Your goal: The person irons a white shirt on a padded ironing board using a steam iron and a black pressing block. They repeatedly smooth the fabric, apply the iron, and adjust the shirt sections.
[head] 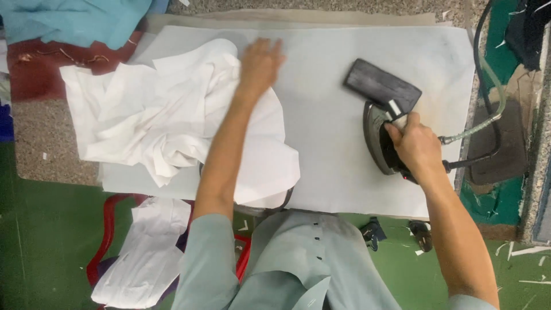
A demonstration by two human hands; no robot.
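Note:
My left hand (259, 64) lies flat, fingers spread, on a crumpled white garment (155, 115) at the left of a white-covered ironing table (338, 172). My right hand (414, 143) grips the handle of a dark steam iron (376, 138) that is tipped up on its side at the right of the table. A flat black pad (381, 85) lies just beyond the iron. A greenish hose (488, 109) and a black cord run from the iron off to the right.
More white cloth (143, 252) hangs over a red frame (106, 229) at the lower left. Turquoise fabric (74, 20) and dark red cloth (34, 69) lie at the far left. The floor (46, 241) is green, with scraps on it.

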